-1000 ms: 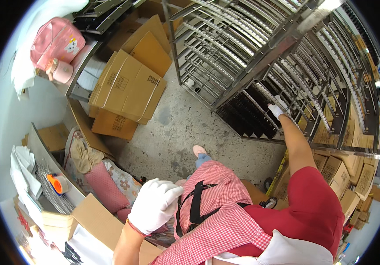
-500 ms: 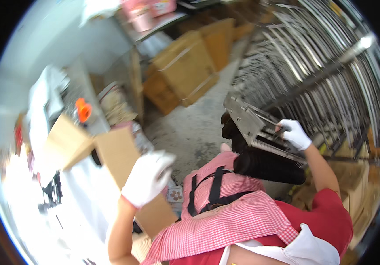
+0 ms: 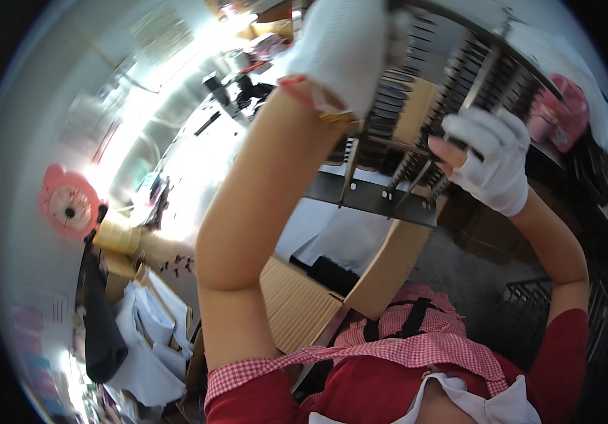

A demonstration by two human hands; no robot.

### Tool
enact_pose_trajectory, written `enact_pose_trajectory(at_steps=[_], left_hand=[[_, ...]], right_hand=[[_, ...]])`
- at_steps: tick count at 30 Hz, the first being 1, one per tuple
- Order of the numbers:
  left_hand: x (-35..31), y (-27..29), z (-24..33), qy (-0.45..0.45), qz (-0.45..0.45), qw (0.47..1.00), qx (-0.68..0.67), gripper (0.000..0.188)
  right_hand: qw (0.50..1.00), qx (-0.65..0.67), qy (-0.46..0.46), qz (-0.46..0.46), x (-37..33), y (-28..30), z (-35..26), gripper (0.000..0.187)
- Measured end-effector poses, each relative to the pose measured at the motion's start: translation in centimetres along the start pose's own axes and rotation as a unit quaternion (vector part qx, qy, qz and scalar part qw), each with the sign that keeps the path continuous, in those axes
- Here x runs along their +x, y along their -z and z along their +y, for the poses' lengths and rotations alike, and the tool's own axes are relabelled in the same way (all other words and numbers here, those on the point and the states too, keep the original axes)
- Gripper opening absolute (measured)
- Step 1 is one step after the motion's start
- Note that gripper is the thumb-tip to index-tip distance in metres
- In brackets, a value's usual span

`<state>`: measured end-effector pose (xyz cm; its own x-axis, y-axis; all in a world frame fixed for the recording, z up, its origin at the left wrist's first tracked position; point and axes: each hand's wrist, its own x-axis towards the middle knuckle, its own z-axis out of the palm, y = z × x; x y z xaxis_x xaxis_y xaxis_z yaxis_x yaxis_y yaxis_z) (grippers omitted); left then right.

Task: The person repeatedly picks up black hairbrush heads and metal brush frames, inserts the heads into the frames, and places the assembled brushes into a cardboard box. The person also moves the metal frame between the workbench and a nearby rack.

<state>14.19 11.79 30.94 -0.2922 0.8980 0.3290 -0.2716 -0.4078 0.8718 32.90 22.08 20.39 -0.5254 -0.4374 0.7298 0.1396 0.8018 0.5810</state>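
A metal rack (image 3: 389, 201) with rows of comb-like slots hangs tilted in front of me, above an open cardboard box (image 3: 382, 272). My right hand (image 3: 488, 155), in a white glove with a bare thumb tip, is closed around a bar on the rack's right side. At the upper edge of the view my left hand (image 3: 346, 53), also gloved, is against the rack's left side. Its fingers are partly hidden and blurred, but look curled on the frame. Inside the box lie a dark ridged piece (image 3: 334, 274) and white sheets (image 3: 343, 237).
On the left a bright worktop (image 3: 184, 177) carries black parts, yellow tape rolls (image 3: 117, 234) and a pink fan (image 3: 69, 201). Papers (image 3: 152, 325) fill a carton at lower left. A pink bag (image 3: 565, 113) is at upper right; dark metal racks (image 3: 527, 293) stand below it.
My view has swung left, away from the stacked metal racks. The rack in my right hand has come over the cardboard box, and my left hand, free before, is now at it.
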Motion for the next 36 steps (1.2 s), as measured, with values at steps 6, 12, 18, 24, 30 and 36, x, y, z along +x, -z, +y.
enact_pose_trajectory(at_steps=[6,12,18,24,30,36], left_hand=[[-7.4,9.4,5.1,-0.194,0.378,0.889,0.173,0.038],[-15.4,18.9,8.3,-0.227,0.394,0.882,0.126,0.031],[-19.6,26.0,7.2,-0.205,0.569,0.792,0.083,0.032],[-21.4,24.9,7.0,-0.263,0.524,0.802,0.115,0.031],[-26.5,23.5,-0.5,-0.216,0.724,0.643,0.127,0.054],[-26.5,19.4,-4.5,0.050,0.650,0.724,-0.225,0.057]], right_hand=[[0.616,0.757,-0.218,-0.002,11.6,-13.7,-1.9,0.062],[0.069,0.972,-0.196,-0.110,25.2,-23.8,-8.2,0.073],[0.088,0.936,-0.264,-0.217,28.8,-30.6,-15.3,0.045],[0.090,0.950,-0.193,-0.227,29.6,-29.8,-14.7,0.029],[0.306,0.931,-0.046,-0.194,22.8,-32.9,-19.0,0.042],[0.419,0.844,-0.108,-0.316,14.9,-36.6,-25.2,0.033]])
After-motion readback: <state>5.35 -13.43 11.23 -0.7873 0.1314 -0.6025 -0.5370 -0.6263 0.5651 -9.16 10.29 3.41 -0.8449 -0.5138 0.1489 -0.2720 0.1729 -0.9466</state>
